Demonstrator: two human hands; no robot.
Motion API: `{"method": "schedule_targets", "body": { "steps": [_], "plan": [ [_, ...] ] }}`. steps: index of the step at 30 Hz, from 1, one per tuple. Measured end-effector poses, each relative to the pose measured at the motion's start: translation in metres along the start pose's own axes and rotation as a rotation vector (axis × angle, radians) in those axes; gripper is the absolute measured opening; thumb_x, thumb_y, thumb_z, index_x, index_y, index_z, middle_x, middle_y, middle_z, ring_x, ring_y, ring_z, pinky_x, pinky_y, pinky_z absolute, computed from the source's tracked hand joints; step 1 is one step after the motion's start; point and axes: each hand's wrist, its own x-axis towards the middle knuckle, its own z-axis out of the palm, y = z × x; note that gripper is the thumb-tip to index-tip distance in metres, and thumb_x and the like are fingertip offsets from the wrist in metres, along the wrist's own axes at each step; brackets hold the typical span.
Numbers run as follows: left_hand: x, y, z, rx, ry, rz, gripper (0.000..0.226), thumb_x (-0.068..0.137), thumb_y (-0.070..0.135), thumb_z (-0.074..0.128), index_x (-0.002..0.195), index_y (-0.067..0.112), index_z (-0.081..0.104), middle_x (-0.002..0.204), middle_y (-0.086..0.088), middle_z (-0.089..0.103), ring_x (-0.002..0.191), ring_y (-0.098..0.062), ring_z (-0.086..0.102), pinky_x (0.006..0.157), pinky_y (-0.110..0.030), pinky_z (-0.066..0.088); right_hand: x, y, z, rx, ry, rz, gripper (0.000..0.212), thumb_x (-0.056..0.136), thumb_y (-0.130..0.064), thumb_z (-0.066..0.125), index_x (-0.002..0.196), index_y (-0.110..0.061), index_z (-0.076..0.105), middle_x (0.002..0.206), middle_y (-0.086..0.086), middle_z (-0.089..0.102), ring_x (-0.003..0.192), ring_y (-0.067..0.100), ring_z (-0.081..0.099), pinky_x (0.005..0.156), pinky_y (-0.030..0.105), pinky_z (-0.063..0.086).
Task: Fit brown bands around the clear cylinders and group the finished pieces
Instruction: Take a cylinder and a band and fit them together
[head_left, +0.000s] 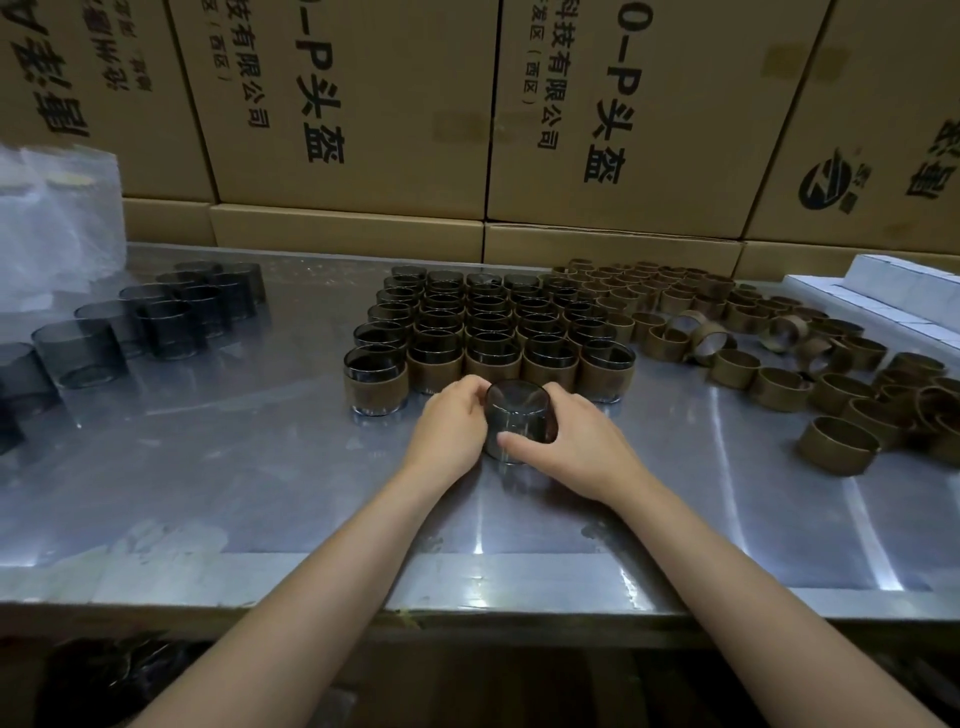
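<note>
Bare counter (234, 467) is left between unbanded cylinders (171, 317) and banded rows (488, 332); loose bands (779, 353) crowd the right.

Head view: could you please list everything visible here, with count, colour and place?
held cylinder: one, smoky clear, centre front, upside down on the table
banded cylinders: dozens, dark glass with brown bands, in rows at centre
bare cylinders: about a dozen, smoky clear, left
loose bands: many, brown, heaped at right
table: one, shiny metal
cartons: several, tan with black print, stacked behind
plastic bag: one, clear, far left
white boxes: count unclear, far right
hands: left and right, both gripping the held cylinder
</note>
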Motion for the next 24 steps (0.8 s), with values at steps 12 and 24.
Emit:
{"method": "schedule_targets", "body": {
  "steps": [12, 24],
  "plan": [
    [0.003, -0.002, 0.000, -0.088, 0.024, -0.046, 0.032, 0.093, 0.002, 0.044, 0.100, 0.019, 0.071, 0.100, 0.001, 0.068, 0.089, -0.012, 0.057, 0.073, -0.019, 0.038, 0.013, 0.055, -0.031, -0.200, 0.543, 0.390, 0.041, 0.098, -0.044, 0.038, 0.102, -0.013, 0.064, 0.112, 0.011, 0.056, 0.112, 0.030, 0.041, 0.096, 0.043, 0.029],
    [0.006, -0.003, -0.005, -0.105, 0.026, -0.069, 0.041, 0.087, 0.000, 0.041, 0.086, 0.026, 0.073, 0.078, 0.012, 0.065, 0.075, -0.003, 0.056, 0.059, -0.009, 0.037, 0.040, 0.103, -0.056, -0.586, 0.258, 0.776, 0.053, 0.099, -0.040, 0.037, 0.137, -0.006, 0.047, 0.159, 0.019, 0.010, 0.147, 0.033, 0.000, 0.116, 0.052, -0.005]
  ]
}}
